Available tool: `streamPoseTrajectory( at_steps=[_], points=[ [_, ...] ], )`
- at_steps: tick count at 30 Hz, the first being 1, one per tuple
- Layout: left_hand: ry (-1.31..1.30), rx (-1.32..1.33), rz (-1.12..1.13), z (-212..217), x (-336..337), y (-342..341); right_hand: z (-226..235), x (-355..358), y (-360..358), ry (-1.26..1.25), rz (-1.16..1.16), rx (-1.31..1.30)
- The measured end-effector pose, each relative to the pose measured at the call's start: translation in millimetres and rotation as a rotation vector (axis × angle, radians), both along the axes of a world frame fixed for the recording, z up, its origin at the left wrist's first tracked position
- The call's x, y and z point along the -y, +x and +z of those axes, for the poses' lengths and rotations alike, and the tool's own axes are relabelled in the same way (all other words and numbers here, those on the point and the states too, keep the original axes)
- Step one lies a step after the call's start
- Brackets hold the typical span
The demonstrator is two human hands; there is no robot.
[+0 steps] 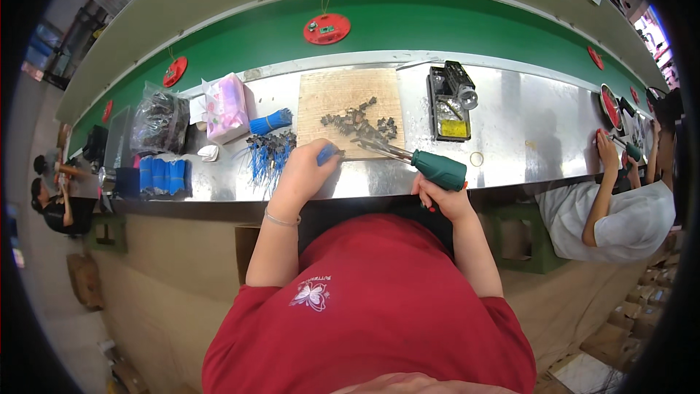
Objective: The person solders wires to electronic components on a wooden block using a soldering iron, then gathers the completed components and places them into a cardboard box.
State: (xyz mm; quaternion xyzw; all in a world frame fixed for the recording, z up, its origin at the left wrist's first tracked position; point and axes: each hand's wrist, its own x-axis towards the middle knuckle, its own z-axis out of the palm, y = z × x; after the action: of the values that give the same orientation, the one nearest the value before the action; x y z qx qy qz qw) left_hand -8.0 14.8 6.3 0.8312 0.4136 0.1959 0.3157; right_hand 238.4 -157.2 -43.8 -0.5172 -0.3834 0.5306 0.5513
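Green wall panel (437, 22) runs behind the long metal bench (525, 147), with red discs (327, 28) hanging along it. On the bench in front of the wearer I see a wooden board (313, 86), and scattered over its middle and lower part is a heap of small dark parts (357, 115). I see the left hand (310, 166) at the board's lower left corner, its fingers closed on a blue piece (325, 154) that they partly hide. From my view the right hand (446, 198) is wrapped around the lower end of a green-handled tool (440, 169), whose metal shaft points left toward the heap; I can't tell whether its tip touches the parts. Just left of the board lie loose blue wires (270, 160) with dark ends, and above them a blue bundle (270, 122). Farther left I make out a pink tissue pack (224, 111). Right of the board stands a black tray (434, 106) holding a yellow sponge (454, 128).
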Motion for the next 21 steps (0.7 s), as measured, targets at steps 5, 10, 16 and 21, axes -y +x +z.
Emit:
streamPoseTrajectory(
  at_steps=[5,10,16,21],
  points=[
    [0.049,0.043,0.025,-5.9,7.1,1.8,2.7,0.0,-1.7,-0.012,-0.02,-0.014],
    [0.07,0.055,0.043,-11.0,9.7,2.4,0.0,-0.7,-3.4,0.019,-0.026,-0.008],
    [0.055,0.119,0.039,-12.7,12.1,3.2,-5.0,-0.8,-2.8,0.023,-0.007,-0.009],
    [0.072,0.152,0.039,-16.1,12.9,2.2,-5.4,-1.7,-3.2,0.009,-0.019,0.005]
  ],
)
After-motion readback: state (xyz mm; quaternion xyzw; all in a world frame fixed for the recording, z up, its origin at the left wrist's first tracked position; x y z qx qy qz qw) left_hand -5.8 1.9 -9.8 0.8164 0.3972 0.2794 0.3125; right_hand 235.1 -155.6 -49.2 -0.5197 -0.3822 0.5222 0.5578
